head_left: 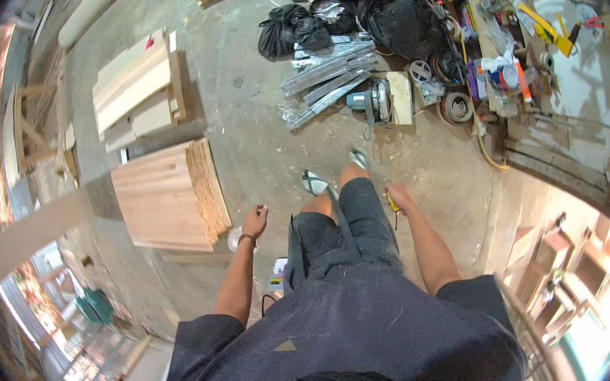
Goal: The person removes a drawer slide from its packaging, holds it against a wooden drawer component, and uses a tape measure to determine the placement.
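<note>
My right hand, held out over the floor to the right of my legs, is closed round a small yellow-and-dark hand tool. Its exact kind is too small to make out. On the other side, my left hand hangs with its fingers curled in; whatever they hold, if anything, is hidden. A dark band circles that wrist. Left of this hand lies a stack of wood panels with rough layered edges. Just below the hand, a small whitish round thing is partly covered by my wrist.
Ahead lie a circular saw, metal strips and black bags. A cluttered workbench stands at the right. More pale boards are stacked at the left. Concrete floor runs between them, under my sandalled feet.
</note>
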`<state>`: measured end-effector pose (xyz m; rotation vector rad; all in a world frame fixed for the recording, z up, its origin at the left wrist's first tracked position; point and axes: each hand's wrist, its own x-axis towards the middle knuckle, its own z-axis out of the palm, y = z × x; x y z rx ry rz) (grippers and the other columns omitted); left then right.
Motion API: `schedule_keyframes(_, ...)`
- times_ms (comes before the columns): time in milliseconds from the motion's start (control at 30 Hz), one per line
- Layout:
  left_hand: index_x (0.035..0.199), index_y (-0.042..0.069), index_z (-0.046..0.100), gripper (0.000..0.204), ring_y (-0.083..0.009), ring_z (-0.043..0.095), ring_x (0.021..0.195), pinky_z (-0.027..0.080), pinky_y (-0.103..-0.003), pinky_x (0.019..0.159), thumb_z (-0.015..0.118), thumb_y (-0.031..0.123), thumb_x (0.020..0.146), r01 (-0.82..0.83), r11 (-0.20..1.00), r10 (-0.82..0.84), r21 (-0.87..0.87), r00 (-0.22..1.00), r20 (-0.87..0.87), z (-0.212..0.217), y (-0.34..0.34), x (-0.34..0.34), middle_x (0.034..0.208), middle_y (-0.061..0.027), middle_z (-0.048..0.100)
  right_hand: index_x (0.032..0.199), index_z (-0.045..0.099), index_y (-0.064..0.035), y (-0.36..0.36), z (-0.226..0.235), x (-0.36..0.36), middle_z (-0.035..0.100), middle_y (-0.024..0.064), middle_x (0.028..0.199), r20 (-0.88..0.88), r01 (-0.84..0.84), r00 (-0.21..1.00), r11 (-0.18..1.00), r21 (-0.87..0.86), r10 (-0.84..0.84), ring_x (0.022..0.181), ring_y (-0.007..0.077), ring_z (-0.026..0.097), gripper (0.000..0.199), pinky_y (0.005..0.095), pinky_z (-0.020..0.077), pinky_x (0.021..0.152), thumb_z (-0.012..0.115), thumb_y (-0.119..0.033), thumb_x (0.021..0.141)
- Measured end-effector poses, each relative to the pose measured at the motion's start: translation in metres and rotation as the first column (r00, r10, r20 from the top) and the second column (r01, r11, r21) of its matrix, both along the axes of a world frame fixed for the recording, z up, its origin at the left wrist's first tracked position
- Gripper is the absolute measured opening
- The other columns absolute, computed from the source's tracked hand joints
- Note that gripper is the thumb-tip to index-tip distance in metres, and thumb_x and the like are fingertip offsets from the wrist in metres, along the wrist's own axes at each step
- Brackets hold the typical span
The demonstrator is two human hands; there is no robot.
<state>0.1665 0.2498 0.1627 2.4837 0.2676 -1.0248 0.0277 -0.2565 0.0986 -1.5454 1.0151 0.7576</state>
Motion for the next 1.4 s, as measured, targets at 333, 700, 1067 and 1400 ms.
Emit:
schedule_keyframes(333, 0.115, 0.004, 0.067, 0.050, -0.0403, 0.065, 0.108, 0.050, -0.047, 0.093, 0.053, 0.048, 0.097, 0.387, 0.908, -0.402, -0.162, 0.913, -0.074, -0.168, -0.157, 0.284, 0.110, -0.0221, 0.070, 0.110, 0.070, -0.0049, 0.121, -0.166, 0.101, 0.070, 0.0227, 0.106, -0.194, 0.034, 0.977, 0.970, -0.241, -0.082, 0.104, 0.0385, 0.066, 0.045, 0.0456, 0.0494, 0.091, 0.062, -0.043, 0.088)
schedule_keyframes(700, 0.139, -0.004, 0.046, 0.069, -0.0463, 0.047, 0.127, 0.043, -0.050, 0.103, 0.061, 0.045, 0.092, 0.638, 0.768, -0.580, -0.055, 0.729, 0.363, -0.560, -0.285, 0.378, 0.142, -0.0326, 0.043, 0.125, 0.056, -0.0079, 0.107, -0.412, 0.299, 0.061, 0.0197, 0.123, 0.099, 0.087, 0.994, 0.920, -0.382, -0.053, 0.114, 0.0425, 0.058, 0.050, 0.0490, 0.0474, 0.096, 0.072, -0.035, 0.086)
schedule_keyframes(1067, 0.130, -0.008, 0.050, 0.069, -0.0475, 0.064, 0.088, 0.050, -0.053, 0.077, 0.059, 0.050, 0.095, 0.706, 0.707, -0.568, -0.032, 0.594, 0.569, -0.613, -0.307, 0.369, 0.097, -0.0309, 0.065, 0.130, 0.054, -0.0099, 0.128, -0.532, 0.283, 0.056, 0.0133, 0.119, 0.238, 0.015, 0.918, 0.572, -0.820, 0.318, 0.114, 0.0350, 0.051, 0.051, 0.0477, 0.0439, 0.099, 0.073, -0.028, 0.086)
schedule_keyframes(1400, 0.103, -0.004, 0.061, 0.076, -0.0462, 0.067, 0.079, 0.054, -0.053, 0.070, 0.071, 0.067, 0.079, 0.763, 0.638, -0.567, -0.103, 0.557, 0.608, -0.622, -0.307, 0.374, 0.084, -0.0275, 0.067, 0.107, 0.064, -0.0070, 0.108, -0.484, 0.316, 0.063, 0.0127, 0.101, 0.517, 0.294, 0.801, 0.555, -0.778, 0.302, 0.091, 0.0338, 0.063, 0.027, 0.0434, 0.0525, 0.081, 0.070, -0.025, 0.088)
